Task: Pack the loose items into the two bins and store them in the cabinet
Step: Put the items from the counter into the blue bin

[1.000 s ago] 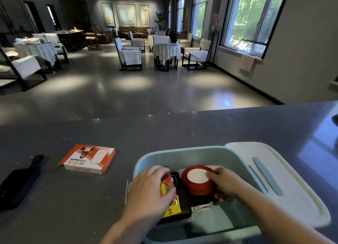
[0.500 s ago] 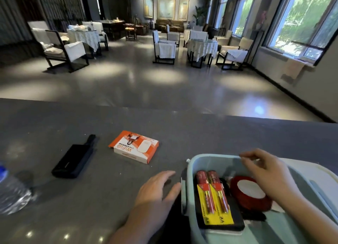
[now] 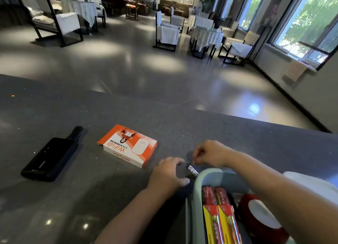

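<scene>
Pale green bin [image 3: 198,181] sits at the near right of the grey counter [image 3: 128,112], only partly in view. Inside it: a yellow-and-red battery pack [image 3: 221,214] lying flat with two red-topped cells, and next to it a red roll of tape [image 3: 259,214] with a white centre. White lid [image 3: 311,185] lies just beside the bin on its right. Left hand [image 3: 167,176] rests on the counter at the bin's outer left corner, fingers loosely curled, nothing visibly held. Right hand [image 3: 210,155] reaches across the bin's far rim, fingers curled down over the counter; a small white strip-like item [image 3: 193,170] shows just below it by the bin corner, too small and blurred to identify, and whether the right hand pinches anything cannot be told. Orange and white box [image 3: 128,145] printed "WiFi" lies flat on the counter, near the left hand but apart. Black flat case [image 3: 49,156] with a narrow neck lies further left, well apart from the box. Counter is dark grey, speckled, with light reflections near the front edge. Beyond it a glossy grey floor [image 3: 146,64], dark-framed chairs [image 3: 54,22] with white covers, tables with white cloths [image 3: 206,35], big windows [image 3: 311,20] on the right showing greenery, framed pictures on the far wall.
</scene>
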A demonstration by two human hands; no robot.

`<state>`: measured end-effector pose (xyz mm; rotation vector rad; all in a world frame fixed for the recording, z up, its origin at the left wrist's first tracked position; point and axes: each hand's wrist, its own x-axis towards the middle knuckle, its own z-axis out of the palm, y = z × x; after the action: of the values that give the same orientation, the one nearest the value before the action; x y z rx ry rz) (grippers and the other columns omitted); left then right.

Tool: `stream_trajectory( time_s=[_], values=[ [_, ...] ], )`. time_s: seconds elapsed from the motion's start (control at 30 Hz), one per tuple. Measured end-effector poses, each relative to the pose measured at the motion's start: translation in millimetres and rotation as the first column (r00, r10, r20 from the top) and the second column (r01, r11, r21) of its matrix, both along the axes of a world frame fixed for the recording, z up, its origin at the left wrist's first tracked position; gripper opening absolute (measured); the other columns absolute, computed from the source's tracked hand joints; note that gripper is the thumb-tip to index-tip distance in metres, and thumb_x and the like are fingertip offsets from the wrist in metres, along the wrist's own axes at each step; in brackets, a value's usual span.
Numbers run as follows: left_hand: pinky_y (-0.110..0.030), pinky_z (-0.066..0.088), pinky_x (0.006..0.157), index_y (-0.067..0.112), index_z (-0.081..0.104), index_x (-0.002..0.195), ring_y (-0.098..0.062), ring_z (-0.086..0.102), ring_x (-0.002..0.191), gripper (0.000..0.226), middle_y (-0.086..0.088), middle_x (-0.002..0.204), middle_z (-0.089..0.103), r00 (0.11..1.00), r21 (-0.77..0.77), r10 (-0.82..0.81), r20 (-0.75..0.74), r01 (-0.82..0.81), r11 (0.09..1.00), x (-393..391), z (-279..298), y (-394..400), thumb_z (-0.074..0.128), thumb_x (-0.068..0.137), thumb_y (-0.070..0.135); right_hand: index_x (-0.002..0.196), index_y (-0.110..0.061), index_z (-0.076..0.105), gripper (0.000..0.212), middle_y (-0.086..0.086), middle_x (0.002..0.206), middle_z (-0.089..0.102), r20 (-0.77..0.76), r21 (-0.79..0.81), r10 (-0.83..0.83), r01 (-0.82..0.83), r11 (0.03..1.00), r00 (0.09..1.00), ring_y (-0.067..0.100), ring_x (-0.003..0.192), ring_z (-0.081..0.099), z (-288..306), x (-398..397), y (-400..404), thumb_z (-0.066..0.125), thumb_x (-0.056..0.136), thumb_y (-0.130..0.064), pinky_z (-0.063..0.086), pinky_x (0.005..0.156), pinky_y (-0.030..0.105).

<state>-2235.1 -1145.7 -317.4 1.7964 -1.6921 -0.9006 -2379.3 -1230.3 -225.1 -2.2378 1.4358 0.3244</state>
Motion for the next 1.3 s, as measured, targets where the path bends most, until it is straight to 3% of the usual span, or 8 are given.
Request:
stream_trajectory(
  time_s=[0.17, 0.27, 0.43, 0.6, 0.8, 0.9, 1.07, 1.3],
  values=[
    [-0.029, 0.03, 0.104, 0.027, 0.049, 0.132, -0.015, 0.037, 0.127, 0.071, 0.007, 0.139, 0.045, 0.978, -0.137, 0.018, 0.207, 0.011, 0.991, -17, -26, -20, 0.069, 0.07, 0.057, 0.112, -0.005, 0.066, 0.031, 0.003, 0.077, 0.06, -0.463, 0.292, 0.318, -0.197, 0.936, 0.827, 0.015, 0.057, 0.054, -16, 36, -14, 0.064, 0.09, -0.027, 0.046, 0.048, 0.022],
    [-0.028, 0.028, 0.104, 0.027, 0.053, 0.129, -0.013, 0.036, 0.128, 0.069, 0.008, 0.14, 0.045, 0.98, -0.22, 0.046, 0.195, -0.002, 0.976, -17, -31, -22, 0.066, 0.071, 0.061, 0.088, -0.011, 0.065, 0.017, 0.003, 0.073, 0.06, -0.496, 0.273, 0.305, -0.188, 0.944, 0.813, 0.021, 0.07, 0.061, -26, 40, -22, 0.067, 0.087, -0.028, 0.05, 0.06, 0.028],
    [-0.028, 0.035, 0.102, 0.027, 0.058, 0.121, -0.012, 0.041, 0.123, 0.062, 0.008, 0.133, 0.05, 0.991, -0.219, 0.048, 0.124, -0.02, 0.976, -16, -30, -20, 0.069, 0.069, 0.059, 0.072, -0.007, 0.065, 0.017, 0.003, 0.068, 0.064, -0.419, 0.294, 0.214, -0.091, 0.952, 0.882, 0.015, 0.059, 0.059, -24, 38, -22, 0.065, 0.086, -0.018, 0.05, 0.061, 0.026],
    [-0.027, 0.039, 0.097, 0.027, 0.061, 0.116, -0.011, 0.051, 0.115, 0.041, 0.009, 0.12, 0.058, 0.992, -0.173, 0.1, -0.075, -0.111, 0.979, -4, -2, -8, 0.069, 0.077, 0.032, 0.079, -0.012, 0.07, 0.021, 0.004, 0.078, 0.072, 0.006, -0.162, -0.091, 0.09, 0.983, 0.996, 0.019, 0.078, 0.067, 13, 5, -12, 0.066, 0.081, -0.032, 0.053, 0.074, 0.033],
    [-0.022, 0.041, 0.086, 0.044, 0.056, 0.109, 0.007, 0.049, 0.104, 0.028, 0.028, 0.108, 0.052, 0.973, -0.206, 0.075, -0.218, -0.121, 0.971, -16, 78, 35, 0.066, 0.085, 0.033, 0.081, -0.012, 0.059, 0.013, 0.003, 0.068, 0.068, 0.467, -0.113, -0.195, 0.277, 0.954, 0.863, 0.01, 0.054, 0.06, 70, -85, 53, 0.071, 0.081, -0.017, 0.054, 0.06, 0.031],
    [-0.018, 0.038, 0.085, 0.043, 0.056, 0.111, 0.013, 0.044, 0.102, 0.029, 0.036, 0.103, 0.045, 0.988, -0.26, -0.012, -0.153, -0.028, 0.965, -42, 105, 68, 0.065, 0.085, 0.034, 0.087, -0.007, 0.064, 0.013, 0.01, 0.073, 0.07, 0.493, -0.056, -0.253, 0.321, 0.945, 0.832, 0.011, 0.06, 0.063, 76, -130, 85, 0.071, 0.084, -0.018, 0.052, 0.058, 0.028],
    [-0.019, 0.024, 0.102, 0.042, 0.052, 0.12, 0.006, 0.034, 0.12, 0.034, 0.031, 0.123, 0.044, 0.993, -0.274, -0.108, 0.055, 0.119, 0.954, -85, 99, 104, 0.058, 0.087, 0.042, 0.083, -0.018, 0.068, 0.01, -0.007, 0.068, 0.066, 0.33, -0.122, -0.356, 0.414, 0.902, 0.874, 0.0, 0.059, 0.06, 44, -174, 119, 0.071, 0.084, -0.027, 0.046, 0.057, 0.014],
    [-0.012, 0.005, 0.101, 0.04, 0.044, 0.132, 0.003, 0.02, 0.133, 0.05, 0.025, 0.143, 0.031, 0.97, -0.323, -0.048, 0.238, 0.126, 0.938, -88, 82, 118, 0.034, 0.085, 0.055, 0.077, -0.021, 0.065, 0.011, -0.001, 0.082, 0.068, 0.244, -0.176, -0.384, 0.43, 0.886, 0.891, 0.017, 0.079, 0.062, -6, -157, 120, 0.071, 0.079, -0.03, 0.048, 0.069, 0.027]
  ],
)
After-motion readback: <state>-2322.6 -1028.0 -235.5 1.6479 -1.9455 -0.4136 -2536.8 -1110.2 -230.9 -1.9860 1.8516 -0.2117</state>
